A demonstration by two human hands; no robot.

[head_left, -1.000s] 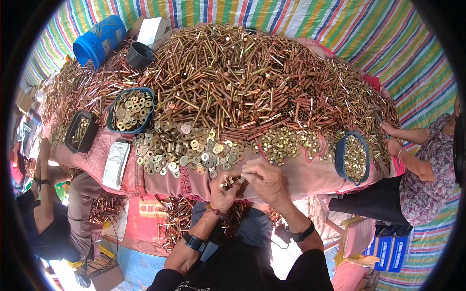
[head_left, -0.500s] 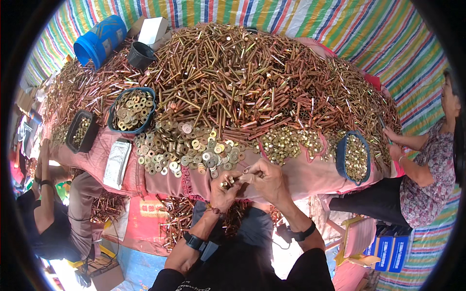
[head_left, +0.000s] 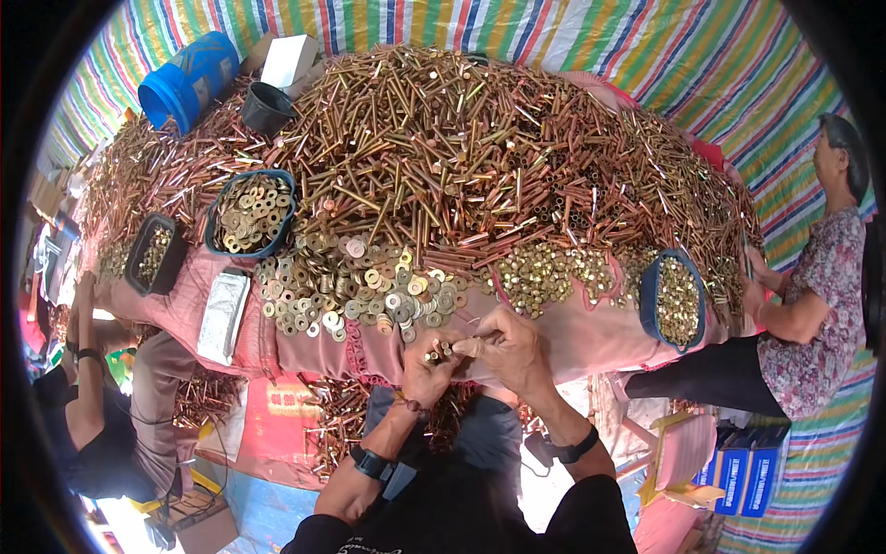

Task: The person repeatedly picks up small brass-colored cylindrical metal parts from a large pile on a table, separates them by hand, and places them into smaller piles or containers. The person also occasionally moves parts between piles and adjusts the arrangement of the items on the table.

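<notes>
Several brass-coloured bolts [head_left: 437, 353] stick out of my left hand [head_left: 426, 369], which is closed around them with their ends showing by the thumb. Close against these ends, my right hand [head_left: 507, 345] is pinched; whatever small part its fingertips hold is too small to make out. Just beyond my hands lies a spread of flat washers [head_left: 369, 294] on the pink cloth [head_left: 591, 334]. To its right is a heap of small brass-coloured nuts [head_left: 540, 277]. Behind both rises a large mound of copper-coloured bolts [head_left: 443, 148].
A blue basket of washers [head_left: 292, 218] and a dark tray of nuts [head_left: 173, 270] stand left, near a silver packet [head_left: 223, 316]. Another blue basket [head_left: 648, 309] holds nuts at right. A blue bucket [head_left: 172, 97] lies on the mound. Co-workers sit at both sides [head_left: 812, 305].
My hands stay together in nearly the same place, with the bolts turned slightly and my right fingers shifted a little. The co-worker at right has leaned back and drawn their hands nearer their body.
</notes>
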